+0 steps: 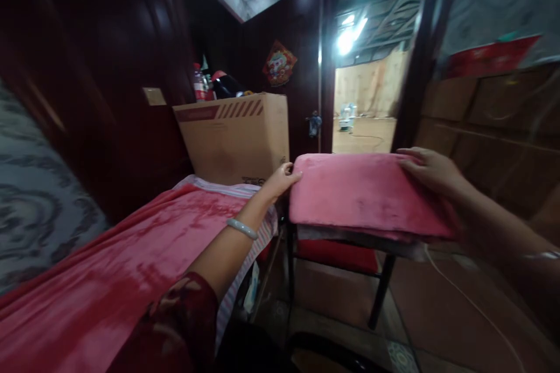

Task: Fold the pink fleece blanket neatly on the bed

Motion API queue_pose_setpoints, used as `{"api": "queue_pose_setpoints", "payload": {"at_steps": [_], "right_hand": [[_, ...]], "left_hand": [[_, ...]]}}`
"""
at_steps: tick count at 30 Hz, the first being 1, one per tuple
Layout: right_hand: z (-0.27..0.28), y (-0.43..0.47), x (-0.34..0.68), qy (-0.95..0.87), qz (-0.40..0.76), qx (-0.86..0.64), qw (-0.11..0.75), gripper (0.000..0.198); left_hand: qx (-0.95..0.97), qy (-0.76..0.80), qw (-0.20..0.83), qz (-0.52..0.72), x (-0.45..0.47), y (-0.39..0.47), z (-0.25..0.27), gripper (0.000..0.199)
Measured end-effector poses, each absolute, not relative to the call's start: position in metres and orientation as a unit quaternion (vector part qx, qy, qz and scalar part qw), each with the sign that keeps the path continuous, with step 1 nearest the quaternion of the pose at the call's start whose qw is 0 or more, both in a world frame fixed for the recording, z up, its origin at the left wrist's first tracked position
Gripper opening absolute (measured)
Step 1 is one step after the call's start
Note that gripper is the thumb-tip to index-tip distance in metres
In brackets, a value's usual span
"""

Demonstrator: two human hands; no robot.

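A pink plush cloth, folded into a flat, thick rectangle, is in front of me above a chair with a red seat. My left hand pinches its left edge near the far corner. At the far right edge, my right hand grips the cloth with the fingers lying over its top; the thumb is not clear. A greyish layer shows beneath the pink cloth. How far the chair supports the cloth is hidden.
A bed with a red and pink plush cover is on the left. Behind it stands a large cardboard box with a bottle on top. Stacked boxes line the right. A white cord crosses the tiled floor. A doorway opens ahead.
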State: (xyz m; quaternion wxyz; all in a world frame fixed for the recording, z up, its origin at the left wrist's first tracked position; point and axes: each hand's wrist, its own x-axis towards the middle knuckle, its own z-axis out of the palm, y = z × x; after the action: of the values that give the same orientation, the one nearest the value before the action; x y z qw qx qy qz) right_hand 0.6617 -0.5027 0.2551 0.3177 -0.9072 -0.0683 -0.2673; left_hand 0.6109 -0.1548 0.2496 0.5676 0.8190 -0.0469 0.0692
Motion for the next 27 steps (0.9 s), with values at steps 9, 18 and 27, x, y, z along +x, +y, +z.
{"api": "queue_pose_setpoints", "payload": {"at_steps": [9, 18, 27], "right_hand": [[0.231, -0.381, 0.548, -0.432, -0.351, -0.756, 0.346, 0.033], [0.091, -0.203, 0.505, -0.626, 0.098, -0.692, 0.346, 0.028], [0.008, -0.095, 0.512, -0.164, 0.256, -0.708, 0.637, 0.016]], "left_hand": [[0.912, 0.011, 0.396, 0.104, 0.476, -0.053, 0.129, 0.038], [0.947, 0.285, 0.083, 0.119, 0.209, 0.081, 0.070, 0.049], [0.820, 0.544, -0.017, 0.176, -0.058, 0.074, 0.012, 0.046]]}}
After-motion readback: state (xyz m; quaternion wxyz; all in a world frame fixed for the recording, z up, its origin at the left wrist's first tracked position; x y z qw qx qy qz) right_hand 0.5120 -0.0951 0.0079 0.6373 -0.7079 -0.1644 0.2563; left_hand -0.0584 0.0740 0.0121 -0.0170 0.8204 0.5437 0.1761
